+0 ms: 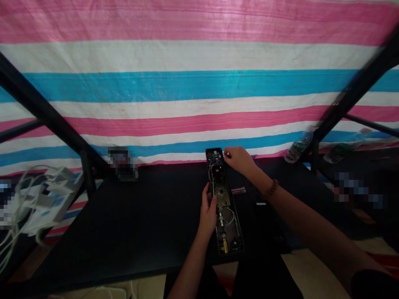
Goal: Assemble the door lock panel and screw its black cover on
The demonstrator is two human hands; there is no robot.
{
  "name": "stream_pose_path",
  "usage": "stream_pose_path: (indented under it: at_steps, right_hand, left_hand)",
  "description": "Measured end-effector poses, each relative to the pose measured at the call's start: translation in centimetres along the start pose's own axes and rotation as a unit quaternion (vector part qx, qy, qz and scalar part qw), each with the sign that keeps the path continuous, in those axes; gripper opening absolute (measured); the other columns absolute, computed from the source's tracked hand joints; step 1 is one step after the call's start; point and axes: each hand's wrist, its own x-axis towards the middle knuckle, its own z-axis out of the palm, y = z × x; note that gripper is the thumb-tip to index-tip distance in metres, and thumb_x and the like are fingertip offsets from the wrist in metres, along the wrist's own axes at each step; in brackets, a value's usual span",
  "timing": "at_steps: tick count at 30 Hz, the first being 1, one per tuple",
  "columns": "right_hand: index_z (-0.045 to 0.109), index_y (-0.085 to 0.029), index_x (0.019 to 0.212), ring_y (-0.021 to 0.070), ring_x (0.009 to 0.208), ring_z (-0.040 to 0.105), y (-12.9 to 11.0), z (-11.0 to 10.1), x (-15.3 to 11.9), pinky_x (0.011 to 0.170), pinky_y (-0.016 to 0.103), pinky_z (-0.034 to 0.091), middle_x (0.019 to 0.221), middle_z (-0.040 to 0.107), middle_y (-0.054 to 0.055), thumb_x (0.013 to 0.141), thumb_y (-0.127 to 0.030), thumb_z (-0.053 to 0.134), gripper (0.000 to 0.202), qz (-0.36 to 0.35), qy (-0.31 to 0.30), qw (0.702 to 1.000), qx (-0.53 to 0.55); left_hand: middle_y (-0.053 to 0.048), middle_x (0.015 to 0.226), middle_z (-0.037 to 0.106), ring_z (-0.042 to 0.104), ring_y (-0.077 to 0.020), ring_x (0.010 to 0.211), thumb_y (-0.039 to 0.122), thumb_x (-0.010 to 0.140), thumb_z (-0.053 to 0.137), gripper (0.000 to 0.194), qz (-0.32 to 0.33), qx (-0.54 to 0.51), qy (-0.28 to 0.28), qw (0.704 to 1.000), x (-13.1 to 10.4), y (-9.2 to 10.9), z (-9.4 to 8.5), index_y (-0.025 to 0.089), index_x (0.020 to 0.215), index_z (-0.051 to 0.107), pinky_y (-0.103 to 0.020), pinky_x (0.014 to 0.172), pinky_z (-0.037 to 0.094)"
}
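A long, narrow black device housing (232, 226) stands open-faced over the black table, its inner parts showing: a circuit board (214, 157) at the far end, a metal plate and thin wires in the middle, a brass-coloured cylinder (225, 245) at the near end. My left hand (208, 211) grips the housing's left edge about halfway along. Beside the circuit board, at the far right edge, my right hand (239, 160) is closed with thumb and index finger pinched; what it holds, if anything, is too small to name.
A small pinkish item (238, 190) lies right of the housing on the black table (140, 224). A plastic bottle (297, 149) stands at the back right. White cables and boxes (52, 199) are at the left, beyond a black metal frame (46, 112). Striped sheeting hangs behind.
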Motion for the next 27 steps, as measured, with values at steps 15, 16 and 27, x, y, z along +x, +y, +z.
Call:
stream_pose_path:
  at_steps: [15,16,27]
  right_hand:
    - [0.075,-0.019,0.093,0.0187,0.090,0.068,0.7,1.8,1.2,0.074,0.024,0.043,0.098,0.076,0.007,0.091,-0.019,0.057,0.017,-0.057,-0.118,0.990,-0.047]
    - [0.075,-0.018,0.093,0.0199,0.090,0.068,0.5,1.8,0.9,0.074,0.026,0.044,0.098,0.075,0.009,0.092,-0.020,0.056,0.019,-0.055,-0.116,0.990,-0.056]
    - [0.072,-0.012,0.103,0.0292,0.094,0.072,-1.6,2.5,-0.4,0.079,0.034,0.051,0.103,0.074,0.020,0.096,-0.022,0.055,0.021,-0.053,-0.112,0.985,-0.119]
  left_hand:
    - [-0.011,0.126,0.063,0.068,-0.0219,0.097,0.061,0.091,0.056,0.074,0.008,0.029,0.005,1.000,-0.1,0.1,0.0,0.025,0.151,0.033,-0.035,0.084,0.055]
    - [-0.011,0.126,0.063,0.068,-0.0219,0.097,0.061,0.091,0.056,0.074,0.006,0.026,0.003,1.000,-0.1,0.1,0.0,0.026,0.151,0.032,-0.035,0.083,0.055]
    - [-0.011,0.131,0.062,0.067,-0.0222,0.106,0.060,0.093,0.052,0.072,-0.001,0.033,0.007,0.999,-0.5,0.4,0.3,0.026,0.153,0.031,-0.034,0.087,0.054]
